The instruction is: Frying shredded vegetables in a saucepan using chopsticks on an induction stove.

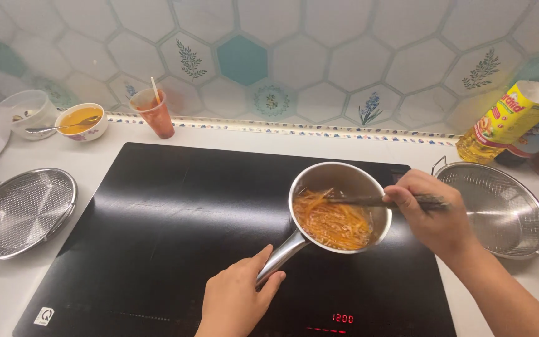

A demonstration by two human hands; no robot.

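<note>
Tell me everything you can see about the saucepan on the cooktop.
The saucepan is small, round, shiny metal, likely steel, upright on the black cooktop. It holds orange shredded strips. Its long handle points toward the person, gripped by the left hand. The right hand holds dark chopsticks across the rim into the food.

My left hand (235, 299) curls in a loose grip, thumb up; my right hand (428, 212) seems pinched shut, forearm angled in from lower right
</note>
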